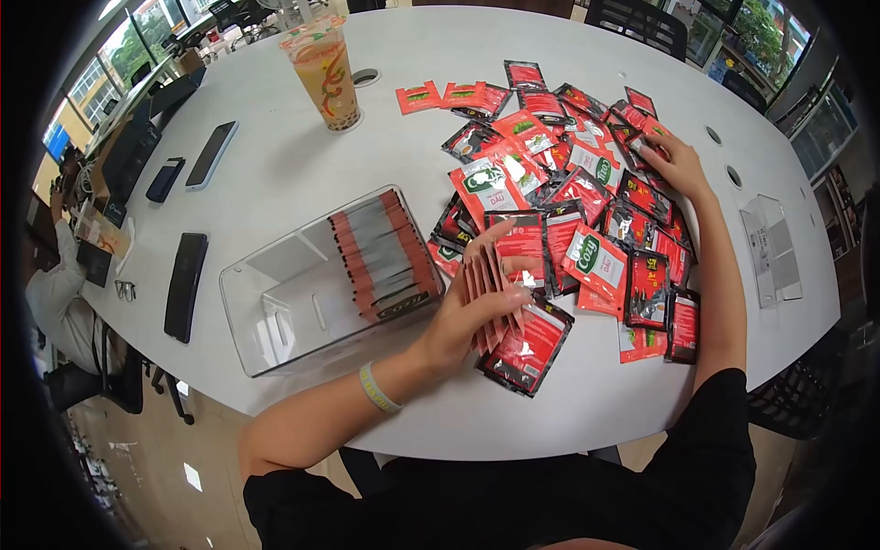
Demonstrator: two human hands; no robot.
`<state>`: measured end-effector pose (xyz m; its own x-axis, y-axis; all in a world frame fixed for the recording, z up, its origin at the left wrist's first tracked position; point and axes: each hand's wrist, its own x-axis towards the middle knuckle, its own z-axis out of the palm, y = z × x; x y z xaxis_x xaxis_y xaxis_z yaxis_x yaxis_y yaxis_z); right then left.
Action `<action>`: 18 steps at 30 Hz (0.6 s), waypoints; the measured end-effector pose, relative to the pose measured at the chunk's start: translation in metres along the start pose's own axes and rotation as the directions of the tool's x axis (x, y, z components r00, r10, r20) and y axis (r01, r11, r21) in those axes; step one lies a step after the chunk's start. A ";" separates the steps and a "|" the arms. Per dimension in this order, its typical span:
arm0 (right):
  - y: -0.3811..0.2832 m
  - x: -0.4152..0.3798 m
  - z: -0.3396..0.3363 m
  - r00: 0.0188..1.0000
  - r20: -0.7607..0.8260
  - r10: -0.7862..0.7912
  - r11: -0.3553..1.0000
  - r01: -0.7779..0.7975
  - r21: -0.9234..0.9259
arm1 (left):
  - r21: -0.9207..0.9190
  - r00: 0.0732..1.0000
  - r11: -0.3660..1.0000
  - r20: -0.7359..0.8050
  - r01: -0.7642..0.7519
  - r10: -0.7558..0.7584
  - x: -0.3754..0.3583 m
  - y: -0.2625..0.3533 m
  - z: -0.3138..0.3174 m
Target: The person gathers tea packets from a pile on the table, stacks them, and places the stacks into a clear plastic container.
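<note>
My left hand (458, 316) is closed around a fanned stack of red sachets (495, 286), their edges pointing up, in front of the pile. My right hand (676, 167) reaches to the pile's far right side, its fingers closed on a black-and-red sachet (634, 145). Between and beyond my hands spreads a loose pile of red and black sachets, among them a red Cozy sachet (596, 259) with a white panel. Left of my left hand stands a clear plastic box (266, 344); a neat row of sachets (378, 252) fills its right part.
A cup of bubble tea (325, 78) stands at the back of the white table (440, 426). Phones (213, 154) and a black case (186, 287) lie on the left. A clear stand (772, 249) is at the right edge. Another person (69, 298) sits far left.
</note>
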<state>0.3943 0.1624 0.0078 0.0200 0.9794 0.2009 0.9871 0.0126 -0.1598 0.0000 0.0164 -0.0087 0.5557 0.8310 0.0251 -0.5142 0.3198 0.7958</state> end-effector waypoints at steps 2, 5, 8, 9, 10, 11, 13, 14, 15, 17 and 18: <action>0.004 0.011 -0.005 0.998 -0.051 -0.034 0.997 0.038 0.068 | -0.011 1.000 1.000 -0.010 -0.012 0.012 0.002 -0.003 -0.001; 0.015 0.041 0.001 0.983 -0.154 -0.102 0.977 0.129 0.172 | 0.043 0.998 0.999 0.057 0.000 -0.003 0.001 -0.005 -0.006; 0.018 0.065 0.022 0.991 -0.134 -0.005 0.999 0.012 0.049 | 0.053 0.998 0.999 0.059 0.000 -0.003 0.001 -0.003 -0.006; 0.022 0.073 0.026 0.997 -0.051 0.049 0.999 -0.049 -0.002 | 0.042 0.998 0.999 0.061 0.015 -0.018 0.000 -0.001 -0.005; 0.024 0.077 0.030 0.998 -0.046 0.039 0.999 -0.039 0.008 | 0.047 0.999 0.999 0.047 0.013 -0.015 0.000 -0.001 -0.004; 0.028 0.080 0.035 0.995 0.001 0.096 0.995 -0.096 -0.023 | 0.051 0.999 0.998 0.044 0.022 -0.025 0.000 -0.002 -0.002; 0.034 0.085 0.044 0.988 0.105 0.111 0.994 -0.110 -0.019 | 0.059 0.999 0.998 0.031 0.039 -0.041 -0.002 0.002 -0.004; 0.040 0.084 0.049 0.987 0.111 0.116 0.993 -0.115 -0.014 | 0.088 0.997 0.994 0.033 0.067 -0.070 -0.003 0.004 -0.004; 0.033 0.077 0.042 0.992 0.097 0.084 0.996 -0.084 -0.007 | 0.112 0.994 0.989 0.040 0.092 -0.097 -0.002 0.006 -0.003; 0.018 0.061 0.029 0.999 0.004 -0.035 0.999 0.035 -0.009 | 0.129 0.992 0.986 0.054 0.109 -0.116 -0.001 0.004 -0.004; 0.007 0.054 0.019 0.999 0.003 -0.036 0.999 0.036 -0.016 | 0.135 0.993 0.987 0.064 0.087 -0.096 -0.002 0.003 -0.005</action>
<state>0.3993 0.2191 -0.0009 -0.0157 0.9788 0.2040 0.9896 0.0444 -0.1367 -0.0056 0.0179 -0.0098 0.6431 0.7657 -0.0131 -0.3714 0.3268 0.8691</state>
